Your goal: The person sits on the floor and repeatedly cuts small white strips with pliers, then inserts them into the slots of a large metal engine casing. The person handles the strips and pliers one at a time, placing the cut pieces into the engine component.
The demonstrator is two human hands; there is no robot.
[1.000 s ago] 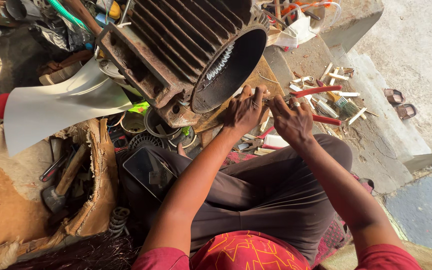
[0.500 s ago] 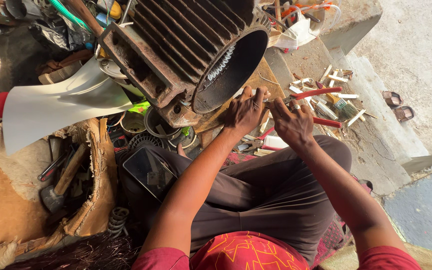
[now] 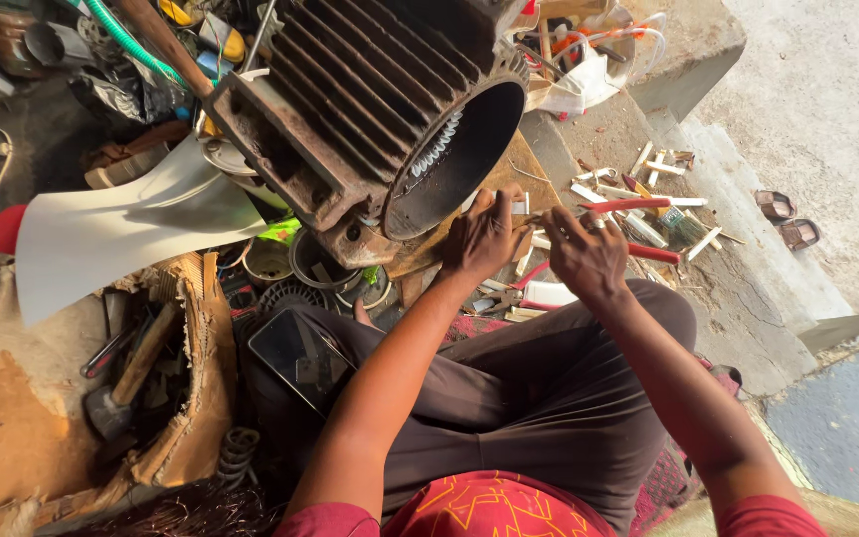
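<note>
View: head cam, looking down at a seated person's lap and hands; floor cluttered w/ tools.
Left hand point(image 3: 484, 239): fingers curled, closed on a small pale strip point(image 3: 519, 207) just below the motor's open end; what exactly is pinched is hard to tell, partly hidden by fingers.
Right hand point(image 3: 587, 261): closed around the red handles of the scissors point(image 3: 638, 206); handles stick out to the right past the knuckles, blades hidden.
Hands: near each other, not touching, above the right knee.
Motor point(image 3: 370, 109): large ribbed, rusty housing, lying tilted, round open end facing the hands; winding visible inside the rim.
Strips point(image 3: 663, 169): pale cut pieces scattered on the floor beyond the right hand, some crossed.
Sheet point(image 3: 121, 234): curled white sheet, left of the motor, partly under it.
Hammer point(image 3: 116, 388): wooden handle, lying in a torn cardboard box at left.
Phone point(image 3: 300, 360): dark screen up, resting by the left knee.
Wire point(image 3: 181, 512): copper-coloured bundle at bottom left, beside a coil spring.
Hose point(image 3: 126, 40): green, top left, running behind the motor.
Sandals point(image 3: 787, 219): pair on the concrete step, far right, well apart from the work.
</note>
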